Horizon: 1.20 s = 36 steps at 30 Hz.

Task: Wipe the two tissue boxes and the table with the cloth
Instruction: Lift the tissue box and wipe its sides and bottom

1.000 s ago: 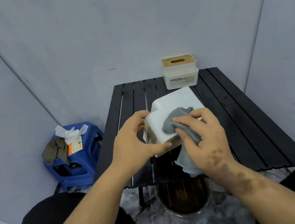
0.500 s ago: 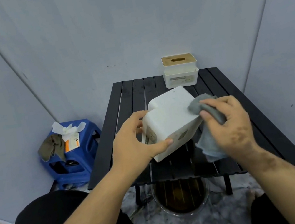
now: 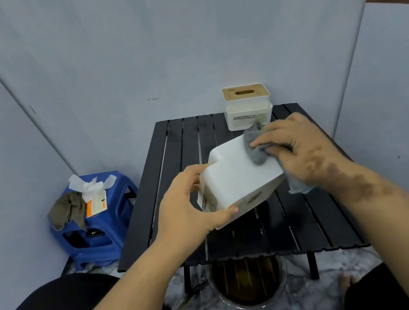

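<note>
I see the black slatted tabletop [image 3: 314,220] ahead of me, and a blue stool [image 3: 101,226] on the floor to its left, carrying rags and papers. My left hand [image 3: 187,206] wraps around the near end of a white tissue box [image 3: 235,182], held tilted above the slats. My right hand [image 3: 302,149] presses the grey cloth [image 3: 256,150] against the box's far upper corner, fingers curled over it. The second tissue box [image 3: 247,109], wooden-topped, stands at the tabletop's far edge.
</note>
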Tool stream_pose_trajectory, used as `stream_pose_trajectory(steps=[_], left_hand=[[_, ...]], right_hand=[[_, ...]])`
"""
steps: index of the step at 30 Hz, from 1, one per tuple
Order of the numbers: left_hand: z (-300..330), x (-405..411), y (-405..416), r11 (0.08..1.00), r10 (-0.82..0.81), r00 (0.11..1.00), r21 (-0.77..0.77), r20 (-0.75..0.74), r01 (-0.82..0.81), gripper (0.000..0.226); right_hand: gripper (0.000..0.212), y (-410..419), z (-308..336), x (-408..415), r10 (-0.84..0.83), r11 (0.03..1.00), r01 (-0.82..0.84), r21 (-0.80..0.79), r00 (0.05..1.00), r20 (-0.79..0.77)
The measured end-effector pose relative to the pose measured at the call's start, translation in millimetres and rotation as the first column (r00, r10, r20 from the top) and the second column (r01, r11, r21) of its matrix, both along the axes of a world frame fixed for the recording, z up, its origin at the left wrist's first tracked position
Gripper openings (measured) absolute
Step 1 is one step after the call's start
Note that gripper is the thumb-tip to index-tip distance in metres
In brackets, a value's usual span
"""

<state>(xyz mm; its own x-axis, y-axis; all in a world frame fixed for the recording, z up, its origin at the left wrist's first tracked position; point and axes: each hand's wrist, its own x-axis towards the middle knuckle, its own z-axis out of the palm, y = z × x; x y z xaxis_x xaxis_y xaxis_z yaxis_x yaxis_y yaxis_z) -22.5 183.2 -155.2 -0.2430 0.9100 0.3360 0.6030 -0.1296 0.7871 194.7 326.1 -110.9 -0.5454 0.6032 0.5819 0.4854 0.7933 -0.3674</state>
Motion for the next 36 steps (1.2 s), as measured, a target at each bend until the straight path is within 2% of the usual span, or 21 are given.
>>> stream_pose_trajectory(steps=[2, 5, 7, 10, 12, 14, 16, 18, 21, 23, 26, 27, 28, 30, 32, 34, 36], left_hand=[[-1, 0, 1, 1.000, -0.002, 1.000, 0.016, 0.018, 0.002, 0.072], [-3, -1, 1, 0.999, -0.016, 0.999, 0.031, 0.037, 0.015, 0.073], [-4, -1, 0, 1.000, -0.007, 0.999, 0.016, 0.046, 0.006, 0.073], [-6, 0, 0, 1.000, 0.007, 0.998, -0.001, 0.056, -0.007, 0.074], [-7, 1, 2, 1.000, 0.016, 0.996, 0.006, 0.087, -0.017, 0.075], [-9, 1, 3, 0.999, 0.028, 0.994, 0.029, 0.108, -0.031, 0.074], [-9, 2, 4, 0.999, 0.025, 0.994, 0.040, 0.109, -0.030, 0.073], [-9, 3, 2, 0.999, 0.022, 0.994, 0.026, 0.109, -0.025, 0.073], [-10, 3, 1, 0.999, 0.040, 0.994, 0.006, 0.106, -0.041, 0.074], [-10, 3, 1, 0.999, 0.039, 0.994, 0.002, 0.106, -0.039, 0.075], [-9, 4, 2, 0.999, 0.032, 0.993, 0.020, 0.116, -0.035, 0.074], [-9, 3, 2, 0.999, 0.030, 0.993, 0.027, 0.119, -0.033, 0.073], [-9, 3, 2, 0.999, 0.027, 0.993, 0.030, 0.117, -0.031, 0.073], [-10, 4, 2, 0.999, 0.023, 0.993, 0.020, 0.114, -0.025, 0.072], [-10, 5, 0, 0.999, 0.029, 0.994, 0.013, 0.110, -0.031, 0.072], [-10, 6, -1, 0.999, 0.042, 0.994, 0.009, 0.100, -0.043, 0.072], [-11, 7, -1, 0.999, 0.048, 0.994, 0.008, 0.100, -0.050, 0.072]], right_hand=[[0.029, -21, -4, -28, 0.099, 0.994, -0.099, 0.047, 0.995, 0.009], [0.030, -33, -12, -38, 0.222, 0.975, -0.223, 0.024, 0.974, 0.041], [0.031, -10, -13, -21, 0.129, 0.992, -0.128, 0.022, 0.991, -0.042], [0.037, 10, -11, -3, -0.082, 0.990, 0.065, -0.125, 0.987, -0.138], [0.036, -9, -7, -26, -0.053, 0.997, 0.046, -0.056, 0.992, -0.117], [0.035, -37, -9, -48, 0.097, 0.995, -0.094, 0.042, 0.993, -0.061], [0.039, -49, -9, -55, 0.191, 0.980, -0.191, -0.051, 0.982, 0.003], [0.042, -37, -5, -45, 0.128, 0.978, -0.127, -0.162, 0.992, -0.008], [0.042, -3, 0, -17, -0.074, 0.962, 0.047, -0.268, 0.993, -0.093], [0.041, 0, 4, -13, -0.124, 0.957, 0.090, -0.276, 0.986, -0.109], [0.038, -25, 5, -34, -0.009, 0.996, 0.004, -0.086, 0.998, -0.059], [0.038, -35, 7, -44, 0.071, 0.993, -0.071, -0.095, 0.997, 0.000], [0.039, -43, 11, -50, 0.152, 0.975, -0.141, -0.171, 0.987, 0.052], [0.039, -38, 12, -49, 0.233, 0.957, -0.215, -0.197, 0.970, 0.072], [0.036, -11, 7, -34, 0.174, 0.978, -0.172, -0.116, 0.985, 0.007], [0.036, 15, 6, -19, 0.085, 0.982, -0.101, -0.163, 0.991, -0.100], [0.035, 20, 7, -20, 0.029, 0.974, -0.060, -0.220, 0.990, -0.139]])
